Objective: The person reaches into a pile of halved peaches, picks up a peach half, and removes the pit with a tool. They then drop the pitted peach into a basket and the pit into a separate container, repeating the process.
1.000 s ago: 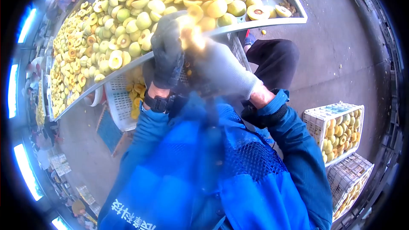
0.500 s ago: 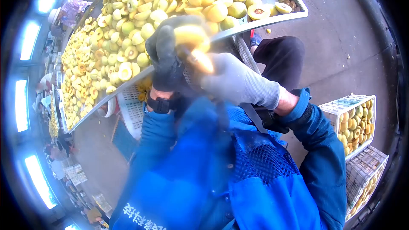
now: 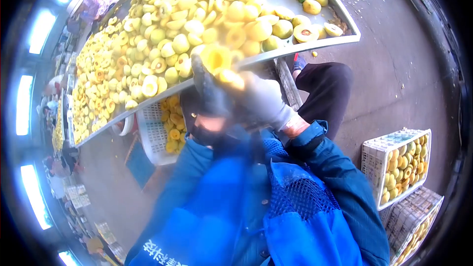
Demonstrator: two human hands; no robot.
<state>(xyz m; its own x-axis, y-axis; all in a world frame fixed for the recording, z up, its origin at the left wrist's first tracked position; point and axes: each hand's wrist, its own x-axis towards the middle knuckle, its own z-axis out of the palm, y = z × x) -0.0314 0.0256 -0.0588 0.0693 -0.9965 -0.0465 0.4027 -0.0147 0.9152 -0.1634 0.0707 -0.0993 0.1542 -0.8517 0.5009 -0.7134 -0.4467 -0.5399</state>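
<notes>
My left hand [image 3: 211, 88], in a dark glove, is closed around a yellow peach half [image 3: 215, 58] with a hollow centre, just in front of the metal table's edge. Against it, my right hand [image 3: 263, 97], in a light grey glove, has its fingers curled in. A second yellow peach piece [image 3: 230, 79] shows by the right fingertips. Both hands are blurred, and what the right fingers grip is hidden. Beyond them, a heap of halved peaches [image 3: 167, 49], some with pits showing, covers much of the metal-rimmed table [image 3: 315, 45].
Below the table stands a white crate [image 3: 152, 135] holding peach halves. Two crates of peaches, an upper one [image 3: 373, 162] and a lower one [image 3: 411, 207], are stacked at right. A bent knee [image 3: 327, 81] is near the table leg [image 3: 288, 83]. A person [image 3: 96, 7] is at far left.
Both hands have drawn slightly down and nearer the body. The peach half has turned, and its hollow now shows. The view has shifted, revealing more of the crate below the table.
</notes>
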